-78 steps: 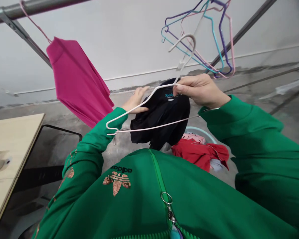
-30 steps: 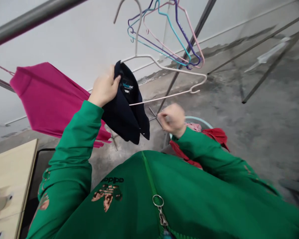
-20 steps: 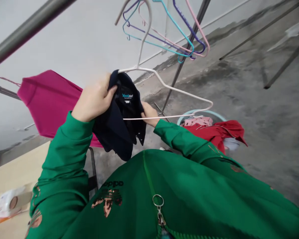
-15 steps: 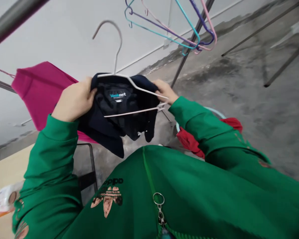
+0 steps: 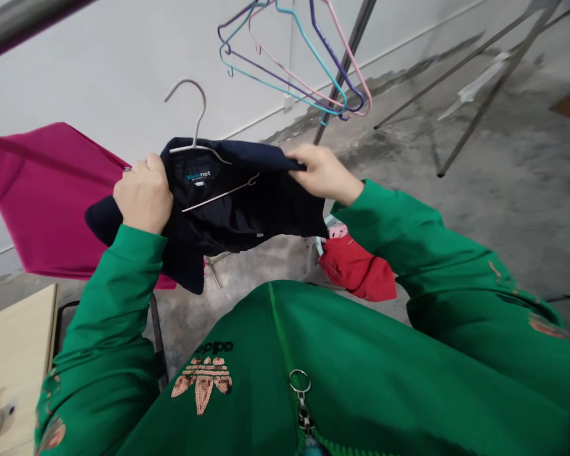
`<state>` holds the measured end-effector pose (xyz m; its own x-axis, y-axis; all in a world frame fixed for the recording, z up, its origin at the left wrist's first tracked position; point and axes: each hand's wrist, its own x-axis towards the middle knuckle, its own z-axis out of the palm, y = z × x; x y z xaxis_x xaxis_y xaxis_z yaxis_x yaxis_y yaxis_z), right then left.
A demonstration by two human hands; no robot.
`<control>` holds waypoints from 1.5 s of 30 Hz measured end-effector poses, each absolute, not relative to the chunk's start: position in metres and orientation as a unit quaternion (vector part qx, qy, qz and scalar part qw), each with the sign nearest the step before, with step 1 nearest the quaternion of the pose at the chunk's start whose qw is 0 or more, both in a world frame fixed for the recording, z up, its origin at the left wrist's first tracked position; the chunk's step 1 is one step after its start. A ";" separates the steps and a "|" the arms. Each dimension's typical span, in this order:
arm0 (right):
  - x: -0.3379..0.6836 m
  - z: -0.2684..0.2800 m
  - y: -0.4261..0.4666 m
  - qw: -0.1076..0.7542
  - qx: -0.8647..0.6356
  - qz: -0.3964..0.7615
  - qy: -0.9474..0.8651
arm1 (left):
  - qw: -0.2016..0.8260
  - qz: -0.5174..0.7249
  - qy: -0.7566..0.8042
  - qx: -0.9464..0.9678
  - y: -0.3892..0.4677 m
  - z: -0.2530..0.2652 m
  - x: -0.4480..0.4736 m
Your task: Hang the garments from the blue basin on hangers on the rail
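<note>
A dark navy jacket [image 5: 285, 202] with a printed label inside its neck is stretched between my hands. Inside it sits a pale hanger [image 5: 197, 120], its hook rising above the collar and its lower bar crossing the lining. The hanger's right end is covered by the cloth. My left hand [image 5: 145, 195] is closed around the jacket's left shoulder area. On the other side, my right hand [image 5: 320, 171] pinches the upper edge of the jacket's right shoulder between thumb and fingers.
Turquoise, purple and pink hangers [image 5: 335, 63] hang beyond the jacket near a metal pole [image 5: 349, 57]. A magenta garment [image 5: 52, 202] hangs at left. Red cloth [image 5: 358, 266] lies in a pale-rimmed container low down. A light wooden table [image 5: 16, 354] stands lower left.
The jacket's right side has been pulled outward over the hanger's right end, which showed before. My right hand has moved slightly right. The hanger hook sits lower and further left in view.
</note>
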<state>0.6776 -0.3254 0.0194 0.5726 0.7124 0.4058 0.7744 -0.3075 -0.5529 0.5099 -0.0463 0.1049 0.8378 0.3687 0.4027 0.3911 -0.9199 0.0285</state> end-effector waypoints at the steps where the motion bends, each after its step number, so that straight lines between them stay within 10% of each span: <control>1: 0.666 0.021 -0.331 0.376 -0.781 0.008 -0.498 | 0.022 -0.217 -0.200 -0.955 -0.044 0.104 0.512; 5: 0.641 0.030 -0.352 0.380 -0.672 0.184 -0.608 | 0.044 -0.242 -0.187 -0.951 -0.039 0.100 0.518; 10: 0.679 0.028 -0.338 0.374 -0.779 -0.088 -0.495 | 0.073 -0.203 -0.181 -0.959 -0.048 0.095 0.520; 14: 0.694 0.013 -0.310 0.241 -0.810 -0.071 -0.529 | 0.075 -0.217 -0.130 -0.965 -0.056 0.090 0.518; 29: 0.687 0.013 -0.340 0.296 -0.801 -0.207 -0.478 | -0.359 -0.060 -0.082 -0.928 0.041 0.025 0.460; 38: 0.686 0.022 -0.351 0.275 -0.812 -0.183 -0.480 | -0.388 0.003 -0.011 -0.922 0.021 0.049 0.462; 45: 0.684 0.020 -0.343 0.281 -0.820 -0.183 -0.464 | -0.181 -0.159 -0.113 -0.964 0.012 0.055 0.468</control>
<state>0.6839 -0.3431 0.0204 0.5018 0.6585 0.5609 0.8641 -0.4112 -0.2904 0.4683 0.0118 0.0555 0.9240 0.2751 0.2657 0.1602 -0.9093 0.3841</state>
